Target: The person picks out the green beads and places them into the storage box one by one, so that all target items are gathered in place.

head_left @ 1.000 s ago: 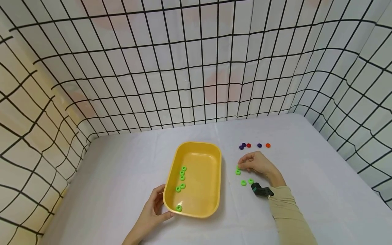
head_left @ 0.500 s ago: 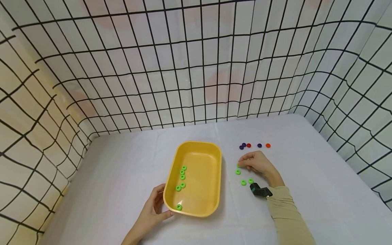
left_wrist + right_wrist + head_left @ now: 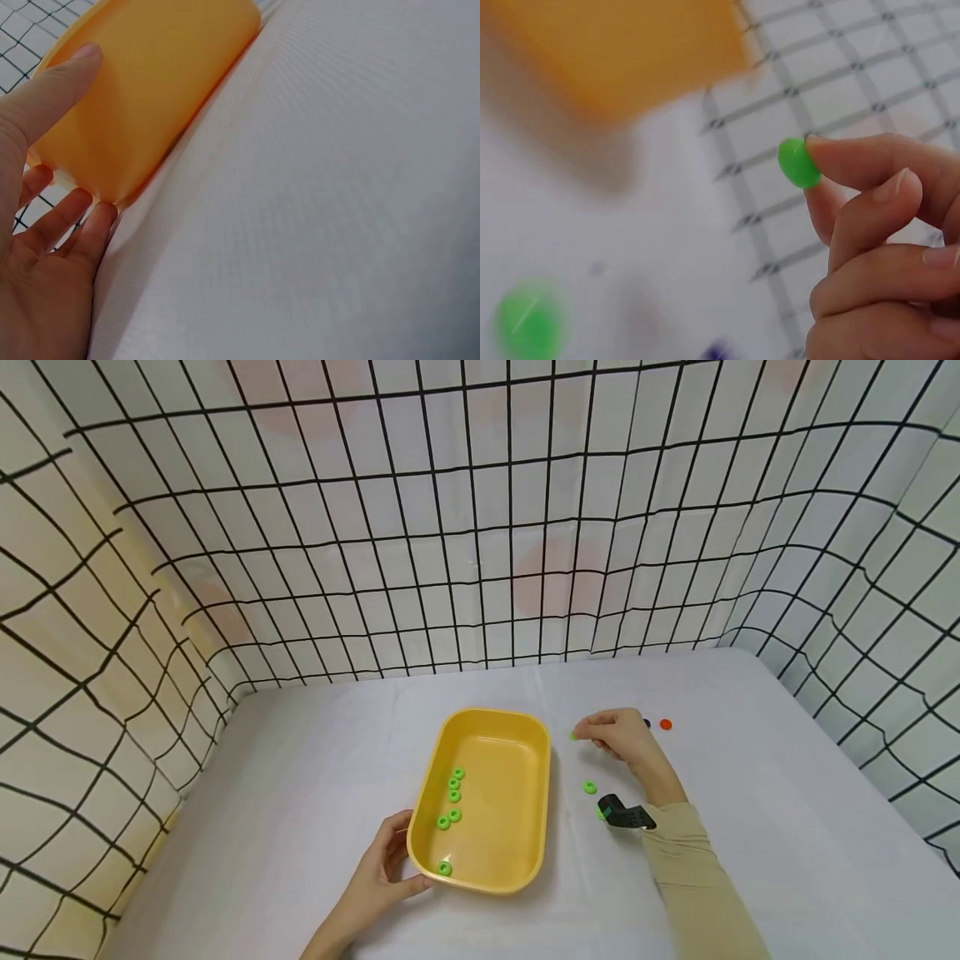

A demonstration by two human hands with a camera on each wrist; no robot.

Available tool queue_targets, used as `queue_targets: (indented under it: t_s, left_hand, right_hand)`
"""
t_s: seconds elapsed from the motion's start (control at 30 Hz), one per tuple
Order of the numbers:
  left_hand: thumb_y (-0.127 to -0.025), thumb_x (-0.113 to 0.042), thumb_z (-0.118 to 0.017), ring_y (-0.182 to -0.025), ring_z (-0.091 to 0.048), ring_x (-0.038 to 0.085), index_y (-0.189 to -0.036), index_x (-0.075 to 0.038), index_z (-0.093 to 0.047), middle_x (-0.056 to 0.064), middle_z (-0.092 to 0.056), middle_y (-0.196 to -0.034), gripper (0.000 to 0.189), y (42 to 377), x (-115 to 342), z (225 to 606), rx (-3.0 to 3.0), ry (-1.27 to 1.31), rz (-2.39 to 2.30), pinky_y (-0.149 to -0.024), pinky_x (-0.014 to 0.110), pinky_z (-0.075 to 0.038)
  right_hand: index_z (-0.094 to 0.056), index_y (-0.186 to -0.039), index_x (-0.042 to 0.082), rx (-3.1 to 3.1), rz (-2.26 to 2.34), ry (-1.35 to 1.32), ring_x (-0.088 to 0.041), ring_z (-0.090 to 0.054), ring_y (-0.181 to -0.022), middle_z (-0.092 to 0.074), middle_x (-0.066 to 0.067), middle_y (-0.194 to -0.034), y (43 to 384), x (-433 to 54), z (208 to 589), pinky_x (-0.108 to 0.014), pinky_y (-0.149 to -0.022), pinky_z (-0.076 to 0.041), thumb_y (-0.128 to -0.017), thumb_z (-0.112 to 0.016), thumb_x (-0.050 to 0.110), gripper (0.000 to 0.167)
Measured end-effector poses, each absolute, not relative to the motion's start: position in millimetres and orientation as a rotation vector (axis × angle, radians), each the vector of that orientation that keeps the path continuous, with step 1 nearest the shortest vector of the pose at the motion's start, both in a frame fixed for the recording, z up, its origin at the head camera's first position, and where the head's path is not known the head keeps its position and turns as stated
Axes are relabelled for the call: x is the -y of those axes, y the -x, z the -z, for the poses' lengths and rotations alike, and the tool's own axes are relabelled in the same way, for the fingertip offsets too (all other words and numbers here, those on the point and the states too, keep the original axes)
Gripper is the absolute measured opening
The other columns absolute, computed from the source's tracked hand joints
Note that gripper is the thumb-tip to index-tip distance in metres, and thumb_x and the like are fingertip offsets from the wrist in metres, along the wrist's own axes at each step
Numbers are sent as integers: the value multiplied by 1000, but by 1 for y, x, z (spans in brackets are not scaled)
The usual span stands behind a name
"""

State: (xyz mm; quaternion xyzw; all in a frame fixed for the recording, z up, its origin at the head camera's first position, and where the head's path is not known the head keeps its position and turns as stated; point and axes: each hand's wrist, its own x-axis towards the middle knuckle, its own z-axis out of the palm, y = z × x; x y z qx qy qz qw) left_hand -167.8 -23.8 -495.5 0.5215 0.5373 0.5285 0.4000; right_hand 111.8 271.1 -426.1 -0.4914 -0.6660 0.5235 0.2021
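Observation:
Thumb and index finger of my right hand (image 3: 624,739) pinch a small green ring (image 3: 799,163) by its edge, raised over the table to the right of the yellow tray (image 3: 546,793). My left hand (image 3: 378,872) grips that tray at its near left corner. In the left wrist view the thumb (image 3: 75,71) lies along one wall, and the other fingertips touch the wall around the corner. Several green rings (image 3: 454,796) lie inside the tray, mostly along its left side. Another green ring (image 3: 589,787) sits on the table below my right hand, and one more is partly behind the black wrist camera (image 3: 622,814).
Beyond my right hand lie an orange disc (image 3: 666,724) and a dark blue one (image 3: 647,723), partly covered by the hand. A white cloth (image 3: 300,777) covers the table. Black grid netting (image 3: 480,527) stands around the back and sides.
My right hand has lifted a green ring off the table and moved it up and slightly left, now hiding most of the coloured discs. The left hand keeps its hold on the tray.

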Motion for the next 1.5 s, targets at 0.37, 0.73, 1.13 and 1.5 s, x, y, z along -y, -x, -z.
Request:
queue_targets:
  t_s: [0.37,0.73,1.13,1.5]
  left_hand:
    - [-77,-4,-83,-128,-49,5,-144,-8,-38,19,-43,-146,80,172,24,498,-1341,-1375,-1352,-107,12,-38]
    - [-77,-8,-84,-130,-48,10,-144,-11,-39,16,-43,-147,81,170,20,497,-1357,-1371,-1330,-107,13,-38]
    - [-77,-8,-84,-130,-48,9,-144,-13,-39,15,-43,-148,81,172,22,497,-1367,-1379,-1334,-108,13,-37]
    - [-76,-10,-85,-129,-49,11,-144,-13,-39,14,-45,-147,83,171,22,495,-1392,-1347,-1312,-107,12,-37]
  right_hand:
    - [-73,-90,-3,2082,-1425,1139,-9,-29,-43,-53,-5,-58,-7,-240,372,-19,-43,-26,-84,-75,11,15]
    - [-62,-58,0,2364,-1330,1289,-11,-25,-42,-50,-7,-51,54,-226,401,-23,-43,-24,-81,-73,7,27]
    - [-45,-48,13,2588,-1238,1308,-11,-23,-44,-34,2,-45,68,-219,419,-23,-43,-22,-79,-69,-1,41]
    - [-46,-50,12,2582,-1267,1324,-12,-27,-42,-38,0,-46,68,-219,424,-23,-42,-25,-82,-69,-1,41]
